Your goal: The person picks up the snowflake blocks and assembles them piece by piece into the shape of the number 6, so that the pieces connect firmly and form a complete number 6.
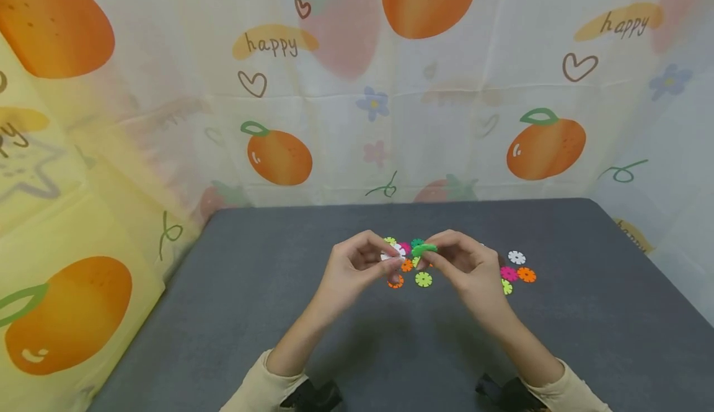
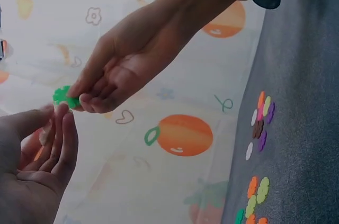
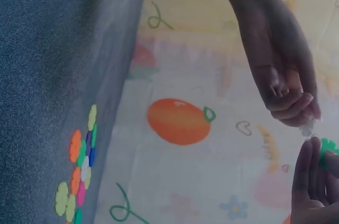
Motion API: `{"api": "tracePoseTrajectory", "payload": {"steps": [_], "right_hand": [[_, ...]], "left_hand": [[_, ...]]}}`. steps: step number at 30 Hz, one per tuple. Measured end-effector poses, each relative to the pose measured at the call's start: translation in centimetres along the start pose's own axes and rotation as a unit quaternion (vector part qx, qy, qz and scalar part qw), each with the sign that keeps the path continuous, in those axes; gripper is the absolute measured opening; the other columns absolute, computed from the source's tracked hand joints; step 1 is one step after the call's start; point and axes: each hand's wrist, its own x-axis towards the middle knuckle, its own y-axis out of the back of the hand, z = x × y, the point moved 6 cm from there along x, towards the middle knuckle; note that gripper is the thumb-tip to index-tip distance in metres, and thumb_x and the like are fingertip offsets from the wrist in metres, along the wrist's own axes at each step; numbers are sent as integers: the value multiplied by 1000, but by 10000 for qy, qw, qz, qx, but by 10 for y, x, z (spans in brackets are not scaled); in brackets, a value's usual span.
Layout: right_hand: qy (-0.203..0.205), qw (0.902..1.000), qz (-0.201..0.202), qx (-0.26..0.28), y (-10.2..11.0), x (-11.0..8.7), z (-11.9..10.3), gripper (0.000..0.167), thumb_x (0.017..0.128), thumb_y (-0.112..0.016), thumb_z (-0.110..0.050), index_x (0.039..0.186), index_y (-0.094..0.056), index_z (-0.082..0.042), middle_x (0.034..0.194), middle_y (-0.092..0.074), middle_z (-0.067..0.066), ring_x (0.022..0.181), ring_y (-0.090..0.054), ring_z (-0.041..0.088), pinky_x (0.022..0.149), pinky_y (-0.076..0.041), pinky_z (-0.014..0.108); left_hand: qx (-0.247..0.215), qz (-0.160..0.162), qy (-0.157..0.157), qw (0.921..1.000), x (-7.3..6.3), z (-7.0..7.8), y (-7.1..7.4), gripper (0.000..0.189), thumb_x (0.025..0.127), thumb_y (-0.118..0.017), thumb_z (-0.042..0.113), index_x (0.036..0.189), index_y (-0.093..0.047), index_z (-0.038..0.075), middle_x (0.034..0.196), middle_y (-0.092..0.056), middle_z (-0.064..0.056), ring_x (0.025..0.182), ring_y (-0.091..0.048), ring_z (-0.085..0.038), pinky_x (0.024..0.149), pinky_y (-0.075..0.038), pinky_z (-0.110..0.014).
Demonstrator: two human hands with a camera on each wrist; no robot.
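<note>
My left hand (image 1: 357,266) is raised above the grey table and pinches a white notched disc (image 3: 307,127) between thumb and fingertips. Facing it, my right hand (image 1: 474,269) pinches a bright green notched disc (image 1: 424,249) by its edge. In the left wrist view the green disc (image 2: 64,97) is close to the left fingertips; whether the two discs touch cannot be told. Behind and below the hands lie loose discs, among them a lime one (image 1: 423,279) and an orange one (image 1: 395,282), the latter partly covered by the left fingers.
Right of the right hand lies another group on the grey table (image 1: 602,337): a white disc (image 1: 516,257), a pink disc (image 1: 509,274), an orange disc (image 1: 527,274) and a partly hidden lime disc (image 1: 507,287). A fruit-print curtain (image 1: 446,102) hangs behind the table.
</note>
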Motion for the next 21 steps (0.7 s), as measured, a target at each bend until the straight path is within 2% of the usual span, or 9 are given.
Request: {"api": "tracePoseTrajectory", "payload": {"steps": [4,8,11,17,21], "right_hand": [[-423,9991,68,-47,3,0,1,17,87,-61,14,103,-62,7,94,-65,3,74,-66,18,75,-61,28],[-795,9967,118,-111,4,-2,5,14,89,-63,7,104,-61,6,95,-65,1,75,-66,17,78,-61,28],[-806,9967,97,-94,5,-2,6,14,90,-62,7,104,-60,7,95,-64,1,75,-65,18,77,-60,27],[-742,9972,60,-74,5,-2,7,14,90,-63,7,104,-62,7,94,-64,1,73,-64,20,76,-60,27],[-486,9988,3,-59,4,-2,6,17,88,-62,11,104,-64,6,92,-64,3,72,-63,22,73,-60,26]], "left_hand": [[-127,-101,148,9998,0,0,1,26,88,-70,5,113,-64,1,87,-63,-31,67,-69,-19,70,-61,-43],[-142,-282,269,9991,-1,1,-2,35,88,-71,4,121,-64,0,94,-67,-24,71,-70,-17,71,-62,-41],[-123,-356,284,9989,-1,3,-2,37,88,-71,5,123,-64,0,97,-69,-20,73,-70,-17,72,-61,-39],[-114,-325,228,9991,-2,4,-1,40,88,-70,5,127,-61,-3,110,-66,-30,77,-72,-15,76,-61,-41],[-138,-276,303,9991,-1,2,-1,40,88,-70,6,126,-61,-3,104,-68,-27,74,-72,-15,76,-61,-41]]}}
